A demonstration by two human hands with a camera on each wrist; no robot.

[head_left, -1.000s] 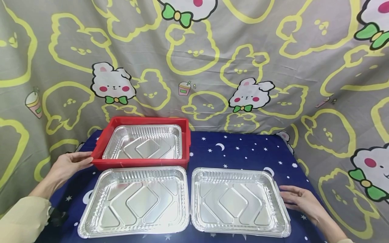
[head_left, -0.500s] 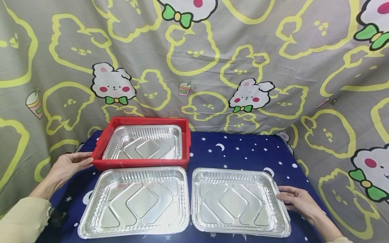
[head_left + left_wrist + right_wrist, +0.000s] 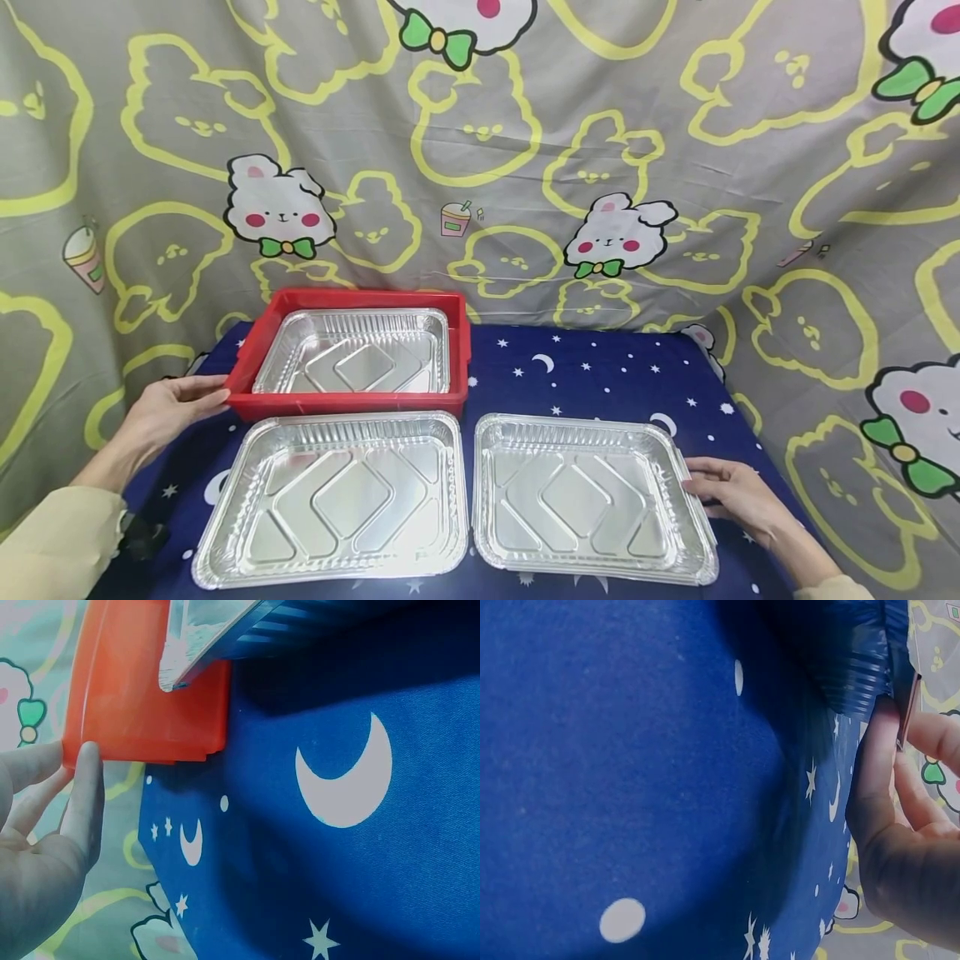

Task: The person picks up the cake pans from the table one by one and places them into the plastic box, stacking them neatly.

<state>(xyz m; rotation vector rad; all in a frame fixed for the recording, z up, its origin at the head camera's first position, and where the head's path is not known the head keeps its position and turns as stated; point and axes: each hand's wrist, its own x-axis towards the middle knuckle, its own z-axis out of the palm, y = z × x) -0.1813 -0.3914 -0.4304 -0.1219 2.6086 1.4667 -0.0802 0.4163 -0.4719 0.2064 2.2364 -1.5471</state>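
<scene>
At the left, a red plastic tray [image 3: 345, 406] holds a foil pan [image 3: 360, 360]. My left hand [image 3: 165, 408] pinches the tray's near left corner, thumb on the front wall and fingers on the side, as the left wrist view of the red tray [image 3: 150, 697] shows. In front of it lies a second foil pan [image 3: 352, 500], with a third foil pan [image 3: 577, 500] close on its right. The right hand [image 3: 738, 496] pinches the third pan's right rim between thumb and fingers. In the right wrist view, the thumb lies under the foil pan's rim [image 3: 855, 667].
A dark blue cloth [image 3: 585, 367] with white moons and stars covers the table. Behind and beside it hangs a grey curtain [image 3: 480, 100] with cartoon rabbits. A dark strap-like item [image 3: 142, 537] sits at the left wrist.
My right hand has shifted slightly left, its thumb now over the right pan's rim. The left hand, the red tray and the other pans stay where they were.
</scene>
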